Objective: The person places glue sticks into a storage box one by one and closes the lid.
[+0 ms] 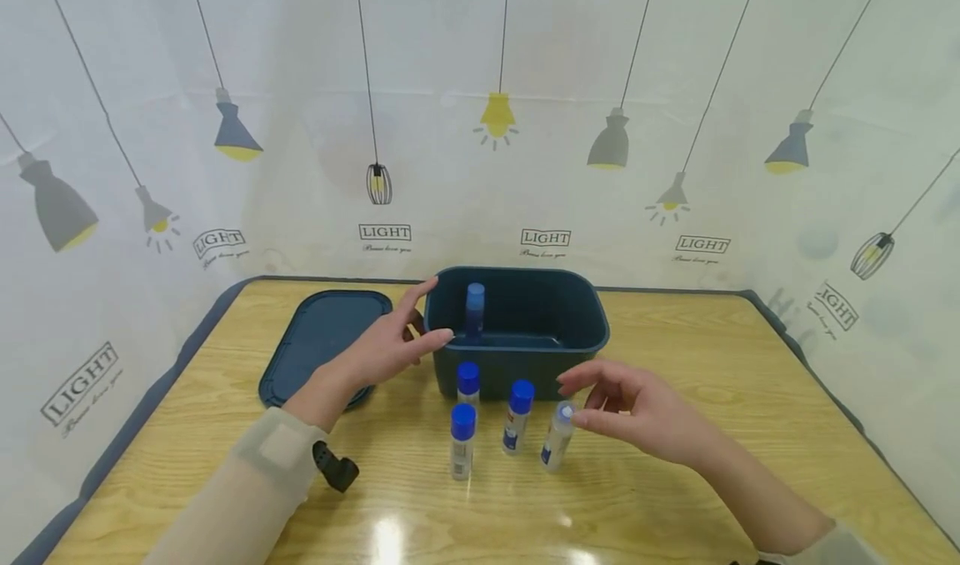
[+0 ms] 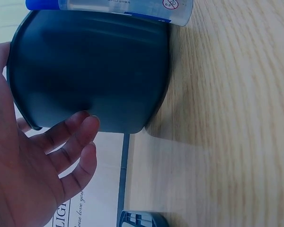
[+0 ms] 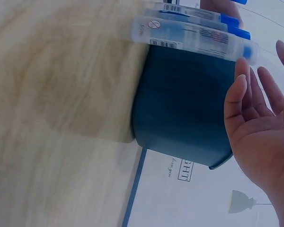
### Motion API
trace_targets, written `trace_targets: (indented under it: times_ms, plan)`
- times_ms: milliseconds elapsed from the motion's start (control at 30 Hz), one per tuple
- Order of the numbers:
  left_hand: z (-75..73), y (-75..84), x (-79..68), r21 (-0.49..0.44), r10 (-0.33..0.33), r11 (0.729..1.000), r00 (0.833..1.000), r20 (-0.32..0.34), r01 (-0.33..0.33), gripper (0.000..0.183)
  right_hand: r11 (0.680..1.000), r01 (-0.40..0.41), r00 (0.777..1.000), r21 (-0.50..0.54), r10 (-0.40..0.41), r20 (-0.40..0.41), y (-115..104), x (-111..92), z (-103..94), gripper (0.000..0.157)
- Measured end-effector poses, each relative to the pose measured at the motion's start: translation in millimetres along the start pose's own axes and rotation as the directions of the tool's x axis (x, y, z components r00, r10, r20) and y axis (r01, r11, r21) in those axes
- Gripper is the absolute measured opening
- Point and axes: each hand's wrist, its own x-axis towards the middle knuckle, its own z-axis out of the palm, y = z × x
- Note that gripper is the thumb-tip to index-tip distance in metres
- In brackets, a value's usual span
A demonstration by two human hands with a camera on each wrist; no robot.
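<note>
A dark teal plastic bin (image 1: 517, 373) stands on the table, with one blue-capped glue stick (image 1: 475, 307) upright inside near its left end. My left hand (image 1: 386, 340) rests at that end, thumb and index finger stretched along the rim. Its other fingers lie by the outer wall in the left wrist view. Three blue-capped glue sticks (image 1: 517, 419) stand in front of the bin. To their right is a glue stick with a clear top (image 1: 557, 440). My right hand (image 1: 637, 407) is beside that top, fingers loosely bent and not wrapped around it; whether the thumb touches it, I cannot tell.
A teal lid (image 1: 330, 340) lies flat on the wooden table (image 1: 697, 340) left of the bin, partly behind my left forearm. Behind the table hangs a pale curtain (image 1: 450, 90) printed with lamps. A black device (image 1: 335, 467) is strapped at my left wrist.
</note>
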Motion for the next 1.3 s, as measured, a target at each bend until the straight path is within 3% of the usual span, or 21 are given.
trace_targets:
  times_ms: [367, 1300]
  plan:
    - [-0.6, -0.4, -1.0, -0.001, -0.011, 1.0, 1.0, 0.002, 0.011, 0.094, 0.998, -0.015, 0.999, 0.055, 0.012, 0.049, 13, -3, 12.0, 0.037]
    - [1.6, -2.8, 0.4, -0.009, -0.004, 1.0, 1.0, -0.003, 0.004, 0.093, 0.999, -0.035, 0.999, 0.019, 0.035, -0.001, 18, -5, 18.6, 0.026]
